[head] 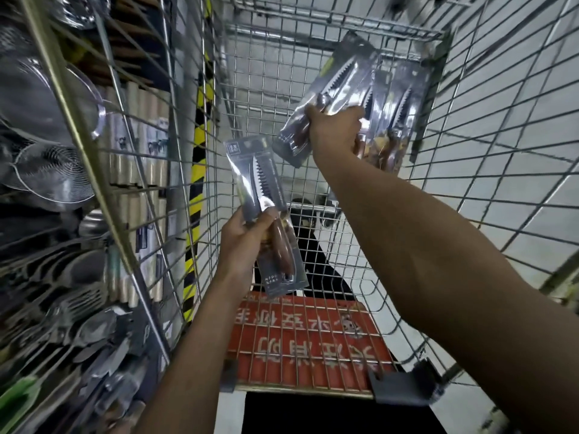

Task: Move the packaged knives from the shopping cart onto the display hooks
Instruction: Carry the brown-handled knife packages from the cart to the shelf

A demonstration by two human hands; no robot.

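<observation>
Holding one packaged knife (250, 170) inside the shopping cart (260, 89), our left hand (246, 242) curls round its handle. Farther right, our right hand (336, 130) clutches a fanned bunch of packaged knives (344, 76).

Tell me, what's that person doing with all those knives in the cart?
A person is taking packaged knives out of a wire shopping cart. Their left hand holds one packaged knife by its handle end, above the cart floor. Their right hand reaches farther in and grips a bunch of knife packs together. Shelves with metal strainers stand beside the cart, on the left.
</observation>
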